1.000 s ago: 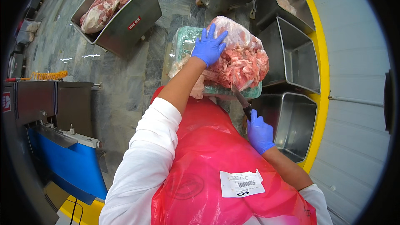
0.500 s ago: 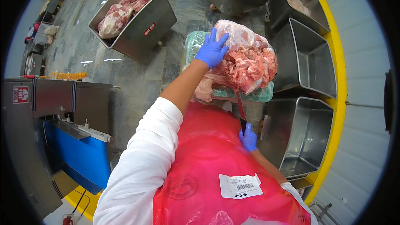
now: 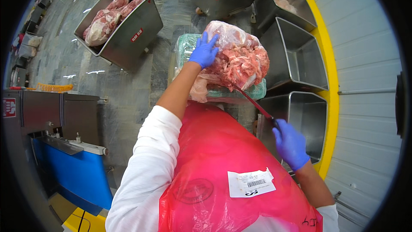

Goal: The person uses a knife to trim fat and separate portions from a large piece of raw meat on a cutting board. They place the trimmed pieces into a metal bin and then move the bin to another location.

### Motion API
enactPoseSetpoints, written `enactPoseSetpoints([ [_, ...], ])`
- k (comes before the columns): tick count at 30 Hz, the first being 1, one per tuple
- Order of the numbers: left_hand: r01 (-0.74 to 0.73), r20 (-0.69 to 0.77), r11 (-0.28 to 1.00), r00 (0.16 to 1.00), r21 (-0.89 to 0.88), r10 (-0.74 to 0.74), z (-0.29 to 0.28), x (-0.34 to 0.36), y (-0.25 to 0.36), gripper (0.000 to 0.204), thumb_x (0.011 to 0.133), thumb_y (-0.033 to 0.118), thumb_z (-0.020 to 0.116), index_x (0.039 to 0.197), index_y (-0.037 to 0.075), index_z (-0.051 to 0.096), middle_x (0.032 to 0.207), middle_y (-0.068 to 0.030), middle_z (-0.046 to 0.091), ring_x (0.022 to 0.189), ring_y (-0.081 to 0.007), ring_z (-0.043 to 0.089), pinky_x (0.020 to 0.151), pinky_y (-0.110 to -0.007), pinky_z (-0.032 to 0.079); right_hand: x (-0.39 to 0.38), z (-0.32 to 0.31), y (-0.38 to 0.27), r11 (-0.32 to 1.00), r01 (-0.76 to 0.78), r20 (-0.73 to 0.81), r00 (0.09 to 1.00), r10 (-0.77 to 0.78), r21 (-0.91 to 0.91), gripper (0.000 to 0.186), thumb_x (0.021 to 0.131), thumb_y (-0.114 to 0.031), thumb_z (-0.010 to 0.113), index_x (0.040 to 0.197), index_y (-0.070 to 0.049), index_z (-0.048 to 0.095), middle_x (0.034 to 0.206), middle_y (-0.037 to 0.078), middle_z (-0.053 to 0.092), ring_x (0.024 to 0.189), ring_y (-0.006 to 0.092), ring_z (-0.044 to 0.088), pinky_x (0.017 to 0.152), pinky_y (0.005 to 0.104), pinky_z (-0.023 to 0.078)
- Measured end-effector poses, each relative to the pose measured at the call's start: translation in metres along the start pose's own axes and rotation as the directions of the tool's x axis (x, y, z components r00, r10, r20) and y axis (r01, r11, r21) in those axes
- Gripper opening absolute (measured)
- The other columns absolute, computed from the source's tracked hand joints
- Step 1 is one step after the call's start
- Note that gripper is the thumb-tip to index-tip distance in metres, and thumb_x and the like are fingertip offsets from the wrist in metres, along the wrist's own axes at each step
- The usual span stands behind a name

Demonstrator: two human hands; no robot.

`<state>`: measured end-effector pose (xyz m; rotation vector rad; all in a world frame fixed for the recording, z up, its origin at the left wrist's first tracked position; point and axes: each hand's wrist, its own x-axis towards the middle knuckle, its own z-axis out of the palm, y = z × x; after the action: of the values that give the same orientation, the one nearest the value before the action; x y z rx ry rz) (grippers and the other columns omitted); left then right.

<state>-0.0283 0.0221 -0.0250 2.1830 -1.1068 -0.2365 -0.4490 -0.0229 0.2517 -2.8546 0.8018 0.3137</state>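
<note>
A large block of pink raw meat lies on a green plastic-wrapped stack, clear film covering its far part. My left hand, in a blue glove, rests with spread fingers on the block's left side. Loose film hangs at the near left corner. My right hand, also blue-gloved, grips a knife by its dark handle. Its long, reddish blade slants up and left, the tip at the meat's near edge; whether it is in the meat I cannot tell.
At the far left, a metal bin holds several meat pieces. More metal bins line the right side along a yellow border; one holds pale meat. A machine with a blue panel stands at the near left.
My right hand has moved right and slightly nearer to me with the knife, whose blade now slants more. My left hand stays on the meat. The whole view has shifted a little.
</note>
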Motion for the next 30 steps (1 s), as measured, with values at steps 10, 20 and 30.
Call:
enactPoseSetpoints([
  [10,0.171,-0.117,0.974,0.975,-0.149,-0.189,0.017,-0.119,-0.065,0.08,0.103,0.044,0.063,0.17,0.02,0.026,0.17,-0.0246,0.033,0.156,-0.0511,0.03,0.126,-0.061,0.026,0.09,-0.067,-0.065,0.903,0.143,0.181,0.981,-0.074,-0.405,0.026,0.104,-0.029,0.059,0.118,-0.007,0.062,0.088,0.019,0.076,0.083,0.0412,0.074,0.072,0.0552,0.057],
  [20,0.295,0.067,0.952,0.952,0.083,-0.3,0.006,-0.172,-0.05,0.09,0.097,0.062,0.065,0.17,0.024,0.029,0.175,-0.0229,0.023,0.16,-0.0477,0.022,0.125,-0.066,0.022,0.193,-0.09,-0.073,0.891,0.187,0.405,0.914,-0.004,-0.413,0.029,0.1,-0.035,0.063,0.108,-0.011,0.077,0.097,0.019,0.076,0.093,0.0421,0.072,0.085,0.0524,0.057],
  [30,0.342,-0.013,0.94,0.94,-0.003,-0.342,0.036,-0.179,-0.065,0.091,0.098,0.066,0.062,0.17,0.023,0.029,0.176,-0.0232,0.017,0.163,-0.0475,0.012,0.129,-0.064,0.016,0.292,-0.091,-0.003,0.946,0.313,0.625,0.755,-0.197,-0.079,0.03,0.096,-0.026,0.073,0.12,-0.007,0.077,0.098,0.021,0.077,0.085,0.0383,0.073,0.081,0.0434,0.058],
])
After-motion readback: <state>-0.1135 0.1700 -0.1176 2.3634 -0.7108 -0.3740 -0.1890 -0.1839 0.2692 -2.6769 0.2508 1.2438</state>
